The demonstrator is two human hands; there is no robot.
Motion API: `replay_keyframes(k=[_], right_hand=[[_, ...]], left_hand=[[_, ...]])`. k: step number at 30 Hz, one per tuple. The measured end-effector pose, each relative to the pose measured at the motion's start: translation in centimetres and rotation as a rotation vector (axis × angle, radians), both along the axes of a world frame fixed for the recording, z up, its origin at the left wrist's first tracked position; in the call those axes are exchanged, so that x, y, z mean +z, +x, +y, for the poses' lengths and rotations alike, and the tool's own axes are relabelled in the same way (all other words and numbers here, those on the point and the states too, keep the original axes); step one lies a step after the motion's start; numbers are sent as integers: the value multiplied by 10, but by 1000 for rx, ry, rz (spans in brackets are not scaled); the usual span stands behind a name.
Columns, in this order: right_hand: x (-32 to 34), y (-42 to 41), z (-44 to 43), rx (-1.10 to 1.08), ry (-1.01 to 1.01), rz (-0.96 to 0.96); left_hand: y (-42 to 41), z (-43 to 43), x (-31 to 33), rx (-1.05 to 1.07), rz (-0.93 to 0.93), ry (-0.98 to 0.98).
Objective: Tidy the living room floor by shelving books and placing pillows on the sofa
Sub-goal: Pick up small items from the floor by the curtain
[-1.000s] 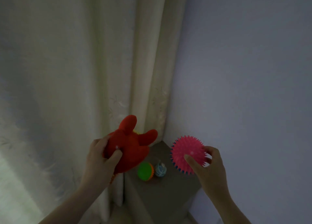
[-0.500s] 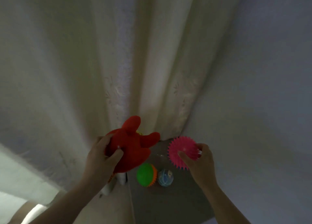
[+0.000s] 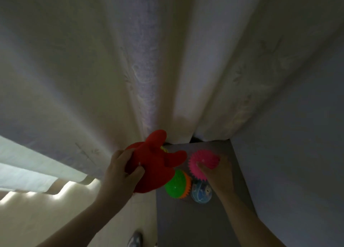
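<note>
My left hand [image 3: 121, 172] grips a red plush toy [image 3: 158, 163] and holds it over the left edge of a grey cabinet top [image 3: 195, 218]. My right hand [image 3: 217, 174] holds a pink spiky ball [image 3: 203, 162] low over the far part of that top. A green and orange spiky ball [image 3: 176, 185] and a small blue ball [image 3: 201, 191] lie on the top between my hands. No books, pillows or sofa are in view.
A pale curtain [image 3: 130, 69] hangs close behind and to the left, brushing the cabinet's back edge. A plain wall [image 3: 297, 153] bounds the cabinet on the right. Light floor [image 3: 83, 218] shows below left, with a small dark object [image 3: 135, 238] on it.
My head has tipped down and closer to the cabinet. Both hands have carried the red plush toy and the pink spiky ball lower, toward the cabinet top.
</note>
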State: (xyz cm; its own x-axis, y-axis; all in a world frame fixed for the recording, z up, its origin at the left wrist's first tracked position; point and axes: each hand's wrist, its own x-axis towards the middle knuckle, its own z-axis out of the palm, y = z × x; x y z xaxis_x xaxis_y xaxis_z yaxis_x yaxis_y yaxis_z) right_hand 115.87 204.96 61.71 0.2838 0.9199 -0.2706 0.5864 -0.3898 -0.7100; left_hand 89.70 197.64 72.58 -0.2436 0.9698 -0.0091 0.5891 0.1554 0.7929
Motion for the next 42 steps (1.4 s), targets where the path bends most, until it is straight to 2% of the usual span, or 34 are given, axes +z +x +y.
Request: replay_keyframes(k=[10, 16, 21, 28, 33, 36, 42], right_hand=[[-59, -18, 36, 54, -156, -83], [-83, -22, 42, 56, -241, -117], [-93, -24, 49, 89, -276, -65], [-90, -16, 44, 138, -348, -27], [-76, -2, 26, 21, -292, 58], [-75, 16, 8, -20, -325, 96], [-21, 44, -36, -189, -289, 165]], left_hand=[[-11, 13, -49, 30, -53, -140], [-9, 30, -58, 7, -44, -138], [2, 42, -60, -10, -51, -130], [12, 57, -56, -59, -38, -141], [22, 61, -48, -94, -20, -119], [30, 62, -42, -109, -6, -116], [55, 67, -18, -210, 3, -91]])
